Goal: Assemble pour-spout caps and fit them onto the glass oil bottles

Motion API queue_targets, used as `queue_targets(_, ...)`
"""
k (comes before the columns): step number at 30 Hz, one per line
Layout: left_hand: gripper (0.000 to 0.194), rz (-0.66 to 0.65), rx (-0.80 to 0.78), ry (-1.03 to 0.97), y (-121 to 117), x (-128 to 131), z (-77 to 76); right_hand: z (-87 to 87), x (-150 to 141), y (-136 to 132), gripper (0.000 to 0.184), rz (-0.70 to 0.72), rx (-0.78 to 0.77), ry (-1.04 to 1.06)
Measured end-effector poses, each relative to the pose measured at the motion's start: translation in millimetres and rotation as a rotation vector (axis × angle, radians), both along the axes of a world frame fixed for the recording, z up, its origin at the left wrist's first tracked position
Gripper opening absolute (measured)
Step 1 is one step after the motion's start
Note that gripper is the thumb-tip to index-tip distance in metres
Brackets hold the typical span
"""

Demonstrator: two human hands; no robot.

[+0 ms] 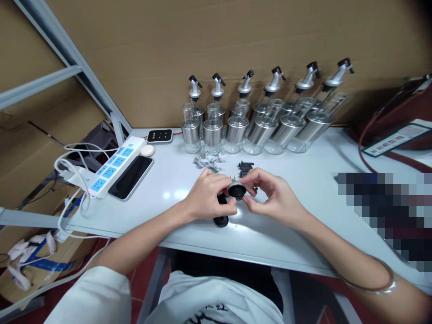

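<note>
Between my two hands, over the middle of the table, is a silver pourer spout (237, 189) with a black ribbed stopper turned toward me. My left hand (211, 195) grips it from the left, thumb and fingers closed round its side. From the right, my right hand (270, 193) has its fingertips and thumb at the pourer's rim. Black round stoppers (221, 221) lie on the table below my left hand. Just beyond the hands are a pile of silver spout parts (209, 160) and several small black levers (245, 168).
Several steel-and-glass bottles (237, 130) without spouts stand in front of a back row fitted with pourers (245, 85). At left lie a power strip (116, 166), a phone (131, 177), a round white case (147, 150) and a small display box (159, 136). A brown bag (401, 112) sits right.
</note>
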State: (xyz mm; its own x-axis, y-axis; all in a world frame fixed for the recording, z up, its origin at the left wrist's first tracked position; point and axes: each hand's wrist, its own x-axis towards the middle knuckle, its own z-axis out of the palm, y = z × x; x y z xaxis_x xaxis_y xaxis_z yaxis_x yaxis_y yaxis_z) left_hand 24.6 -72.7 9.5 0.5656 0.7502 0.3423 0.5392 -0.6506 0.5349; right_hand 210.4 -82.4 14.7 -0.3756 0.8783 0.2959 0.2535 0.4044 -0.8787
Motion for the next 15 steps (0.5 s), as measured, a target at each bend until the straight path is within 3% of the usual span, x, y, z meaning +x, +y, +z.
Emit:
queue_targets(11, 0.014, -0.031, 0.085, -0.008, 0.7, 0.5, -2.2, -3.6, 2.3, 0.7, 0.016, -0.006, 0.036, 0.021)
queue_targets(15, 0.011, -0.005, 0.142, -0.118, 1.1, -0.2, -5.3, -4.6, 5.1, 4.4, 0.018, -0.051, 0.047, 0.089)
